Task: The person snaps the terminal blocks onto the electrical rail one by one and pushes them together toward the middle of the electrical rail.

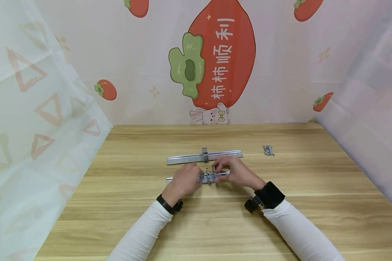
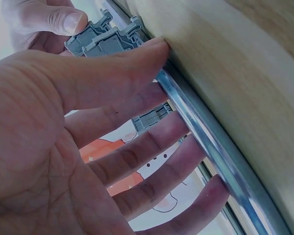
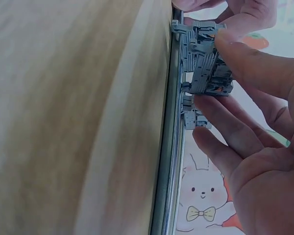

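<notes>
A metal DIN rail (image 1: 169, 180) lies crosswise on the table in front of me. My left hand (image 1: 185, 178) grips this rail (image 2: 206, 132), thumb on the near edge and fingertips along the far one. Just right of that hand, a grey terminal block (image 1: 208, 176) stands upright on the rail. My right hand (image 1: 236, 172) pinches another grey terminal block (image 3: 210, 73) between thumb and fingers, at the rail beside the first block. Its lower edge is close over the rail in the right wrist view. Part of the rail is hidden behind both hands.
Behind the hands lies a second DIN rail (image 1: 184, 159) carrying several terminal blocks (image 1: 205, 155) near its middle. A loose terminal block (image 1: 268, 150) lies flat at the back right of the wooden table (image 1: 215, 224). A printed curtain (image 1: 143, 65) hangs behind the table.
</notes>
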`<move>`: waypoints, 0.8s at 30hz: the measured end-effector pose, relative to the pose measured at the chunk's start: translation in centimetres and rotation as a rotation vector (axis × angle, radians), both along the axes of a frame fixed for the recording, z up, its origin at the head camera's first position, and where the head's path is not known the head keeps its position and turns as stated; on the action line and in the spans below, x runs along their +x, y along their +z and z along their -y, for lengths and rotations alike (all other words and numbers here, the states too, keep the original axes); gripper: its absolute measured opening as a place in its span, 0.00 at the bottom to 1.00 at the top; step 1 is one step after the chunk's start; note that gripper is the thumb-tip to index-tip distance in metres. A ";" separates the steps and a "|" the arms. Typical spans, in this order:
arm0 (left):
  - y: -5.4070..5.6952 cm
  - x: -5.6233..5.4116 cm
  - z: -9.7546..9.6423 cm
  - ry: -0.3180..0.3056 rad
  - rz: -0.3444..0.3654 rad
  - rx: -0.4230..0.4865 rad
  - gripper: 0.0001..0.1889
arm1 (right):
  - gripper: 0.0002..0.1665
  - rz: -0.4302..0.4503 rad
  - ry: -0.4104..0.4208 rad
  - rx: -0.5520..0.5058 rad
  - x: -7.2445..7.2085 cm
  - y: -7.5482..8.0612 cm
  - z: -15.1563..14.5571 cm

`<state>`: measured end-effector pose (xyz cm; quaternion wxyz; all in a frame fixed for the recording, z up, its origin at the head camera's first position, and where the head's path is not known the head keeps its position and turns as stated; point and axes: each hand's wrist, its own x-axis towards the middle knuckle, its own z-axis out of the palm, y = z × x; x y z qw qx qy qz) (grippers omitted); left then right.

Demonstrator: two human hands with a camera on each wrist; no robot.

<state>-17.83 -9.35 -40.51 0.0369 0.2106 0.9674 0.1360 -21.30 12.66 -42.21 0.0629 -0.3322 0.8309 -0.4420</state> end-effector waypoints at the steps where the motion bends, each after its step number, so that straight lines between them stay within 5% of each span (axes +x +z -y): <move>1: 0.0 0.0 0.0 0.002 0.001 -0.001 0.09 | 0.09 -0.004 -0.005 0.006 0.0 0.0 0.0; 24: 0.0 -0.1 -0.2 0.010 0.000 -0.022 0.09 | 0.12 -0.041 -0.056 0.093 0.1 -0.1 0.3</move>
